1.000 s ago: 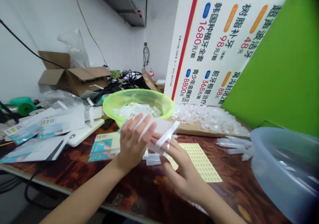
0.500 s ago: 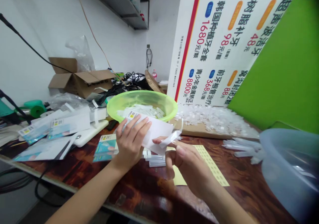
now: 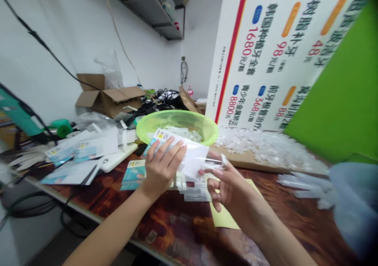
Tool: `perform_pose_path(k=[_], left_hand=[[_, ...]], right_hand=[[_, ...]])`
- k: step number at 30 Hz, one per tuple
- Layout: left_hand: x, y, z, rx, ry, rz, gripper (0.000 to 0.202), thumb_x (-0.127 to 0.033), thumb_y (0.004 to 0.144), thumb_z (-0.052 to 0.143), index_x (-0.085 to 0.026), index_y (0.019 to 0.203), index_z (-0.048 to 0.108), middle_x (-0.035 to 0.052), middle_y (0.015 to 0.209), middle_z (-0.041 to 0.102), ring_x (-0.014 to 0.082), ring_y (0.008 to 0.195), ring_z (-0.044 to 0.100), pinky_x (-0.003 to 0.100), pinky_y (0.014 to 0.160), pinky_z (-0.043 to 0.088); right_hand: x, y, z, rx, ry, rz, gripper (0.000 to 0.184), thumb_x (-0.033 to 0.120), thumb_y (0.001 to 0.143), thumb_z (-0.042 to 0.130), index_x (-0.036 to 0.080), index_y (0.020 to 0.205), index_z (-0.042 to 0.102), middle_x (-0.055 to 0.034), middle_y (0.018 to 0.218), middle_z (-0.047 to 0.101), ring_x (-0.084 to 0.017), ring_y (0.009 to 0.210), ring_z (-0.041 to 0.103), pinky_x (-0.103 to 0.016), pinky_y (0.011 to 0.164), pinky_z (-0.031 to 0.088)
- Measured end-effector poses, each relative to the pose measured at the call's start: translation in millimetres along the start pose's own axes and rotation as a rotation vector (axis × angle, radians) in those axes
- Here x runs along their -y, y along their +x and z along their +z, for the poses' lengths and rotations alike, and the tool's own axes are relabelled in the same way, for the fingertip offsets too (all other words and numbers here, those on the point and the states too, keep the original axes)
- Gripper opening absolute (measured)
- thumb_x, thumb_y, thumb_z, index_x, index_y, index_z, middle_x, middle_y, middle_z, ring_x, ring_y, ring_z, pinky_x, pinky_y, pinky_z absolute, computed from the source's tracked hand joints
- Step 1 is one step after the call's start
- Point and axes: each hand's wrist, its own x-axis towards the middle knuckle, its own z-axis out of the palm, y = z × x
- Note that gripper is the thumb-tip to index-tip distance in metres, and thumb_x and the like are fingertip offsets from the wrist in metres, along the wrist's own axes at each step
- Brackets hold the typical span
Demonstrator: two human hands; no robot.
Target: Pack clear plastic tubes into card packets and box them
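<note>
My left hand [image 3: 162, 167] grips a flat white packet [image 3: 191, 155] with a printed label at its upper left corner, fingers curled over its face. My right hand [image 3: 227, 185] pinches the packet's clear flap [image 3: 214, 161] at its right end between thumb and fingertips. Both hands hover just above the dark wooden table [image 3: 177, 230], in front of a green plastic bowl [image 3: 177, 124] holding several white pieces. Under my hands lie a few clear plastic tubes [image 3: 195, 195] and a yellow sticker sheet [image 3: 224, 216].
Printed packets [image 3: 82, 151] lie in piles at the left, with more [image 3: 132, 173] beside my left wrist. A heap of small clear parts [image 3: 265, 146] sits on cardboard behind. A blue basin [image 3: 354, 203] stands at right. A white price board [image 3: 274, 61] and green panel [image 3: 339, 100] lean at the back.
The camera has swung right and tilted. My right hand has moved from under the packet to its right end and now pinches the clear flap. My left hand keeps its grip.
</note>
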Motion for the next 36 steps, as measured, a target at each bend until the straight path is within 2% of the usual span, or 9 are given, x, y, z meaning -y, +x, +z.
perform_pose_path(k=[5, 9, 12, 18, 23, 26, 30, 33, 36], left_hand=[[2, -2, 6.2, 0.020, -0.016, -0.056, 0.037, -0.006, 0.092, 0.039, -0.015, 0.116, 0.065, 0.0080, 0.112, 0.075, 0.0256, 0.114, 0.064, 0.043, 0.107, 0.035], [4, -2, 8.6, 0.029, 0.007, -0.095, 0.036, -0.006, 0.091, 0.040, -0.015, 0.115, 0.065, 0.0075, 0.112, 0.075, 0.0254, 0.113, 0.064, 0.042, 0.105, 0.037], [3, -2, 8.8, 0.034, 0.008, -0.105, 0.036, -0.006, 0.090, 0.040, -0.016, 0.115, 0.065, 0.0075, 0.112, 0.075, 0.0252, 0.114, 0.064, 0.042, 0.104, 0.038], [2, -3, 9.4, 0.073, 0.015, -0.091, 0.042, -0.005, 0.088, 0.038, -0.017, 0.120, 0.063, 0.0073, 0.117, 0.073, 0.0245, 0.115, 0.063, 0.041, 0.105, 0.038], [9, -4, 12.1, 0.075, 0.035, -0.158, 0.038, -0.010, 0.090, 0.039, -0.014, 0.119, 0.063, 0.0101, 0.120, 0.072, 0.0264, 0.115, 0.063, 0.040, 0.101, 0.042], [18, -3, 10.8, 0.044, 0.054, -0.183, 0.036, -0.013, 0.092, 0.038, -0.015, 0.120, 0.062, 0.0099, 0.119, 0.072, 0.0260, 0.115, 0.063, 0.040, 0.102, 0.042], [58, -3, -1.0, -0.077, 0.108, -0.275, 0.034, -0.021, 0.096, 0.039, -0.016, 0.122, 0.060, 0.0125, 0.120, 0.070, 0.0284, 0.117, 0.060, 0.043, 0.102, 0.041], [118, -8, -13.2, -0.137, 0.267, -0.355, 0.036, -0.027, 0.092, 0.054, -0.014, 0.125, 0.056, 0.0120, 0.118, 0.068, 0.0282, 0.108, 0.062, 0.042, 0.096, 0.046], [187, -15, -19.9, -0.110, 0.296, -0.410, 0.042, -0.028, 0.085, 0.066, -0.009, 0.120, 0.052, 0.0134, 0.120, 0.064, 0.0297, 0.110, 0.060, 0.045, 0.096, 0.047]], right_hand=[[-5, 7, -2, -0.116, 0.027, 0.035, 0.067, 0.031, 0.062, 0.088, 0.021, 0.115, 0.049, -0.0031, 0.081, 0.071, -0.009, 0.051, 0.052, -0.019, 0.042, 0.050], [-5, 3, 1, -0.172, 0.099, 0.046, 0.078, 0.026, 0.055, 0.093, 0.021, 0.119, 0.050, -0.0090, 0.100, 0.073, -0.010, 0.060, 0.057, -0.020, 0.050, 0.053], [-4, -2, 5, -0.205, 0.103, 0.088, 0.083, 0.028, 0.052, 0.094, 0.023, 0.122, 0.051, -0.0057, 0.097, 0.072, -0.010, 0.059, 0.055, -0.019, 0.048, 0.051], [-9, 2, 3, -0.145, -0.143, 0.049, 0.051, 0.044, 0.057, 0.090, 0.018, 0.095, 0.067, -0.0021, 0.086, 0.065, -0.007, 0.056, 0.045, -0.016, 0.040, 0.042], [-12, 5, -6, -0.188, -0.274, -0.045, 0.049, 0.062, 0.060, 0.083, 0.020, 0.078, 0.063, 0.0009, 0.075, 0.056, -0.012, 0.067, 0.047, -0.018, 0.049, 0.045], [-12, 5, -7, -0.091, -0.324, -0.077, 0.044, 0.061, 0.072, 0.075, 0.019, 0.076, 0.061, 0.0027, 0.067, 0.052, -0.011, 0.062, 0.046, -0.020, 0.055, 0.043], [-9, 4, -6, -0.058, -0.519, -0.152, 0.039, 0.058, 0.085, 0.059, 0.020, 0.077, 0.058, 0.0018, 0.067, 0.055, -0.012, 0.057, 0.046, -0.025, 0.058, 0.042], [-7, 6, -11, -0.042, -0.977, -0.244, 0.025, 0.042, 0.089, 0.055, 0.020, 0.079, 0.061, -0.0019, 0.073, 0.060, -0.017, 0.063, 0.053, -0.029, 0.061, 0.041], [-13, 9, -16, 0.048, -1.472, -0.257, 0.012, 0.019, 0.088, 0.053, 0.020, 0.087, 0.065, -0.0049, 0.089, 0.065, -0.022, 0.079, 0.061, -0.032, 0.070, 0.040]])
